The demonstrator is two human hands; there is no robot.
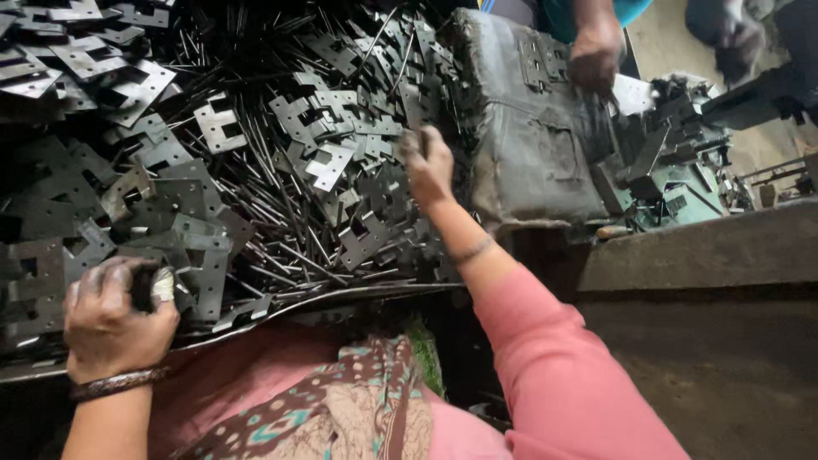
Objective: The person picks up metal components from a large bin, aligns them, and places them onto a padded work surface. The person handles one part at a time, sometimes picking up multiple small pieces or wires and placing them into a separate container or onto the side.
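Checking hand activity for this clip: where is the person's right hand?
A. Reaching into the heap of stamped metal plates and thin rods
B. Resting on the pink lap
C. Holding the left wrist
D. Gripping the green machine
A: the right hand is stretched out over the heap of metal plates, fingers closed on a dark piece, while the left hand grips something at the pile's near edge.

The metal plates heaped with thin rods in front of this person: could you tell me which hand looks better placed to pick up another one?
Probably the right hand: it reaches out over the pile of stamped metal plates, fingers down among them. The left hand sits at the near edge, closed around a small dark object.
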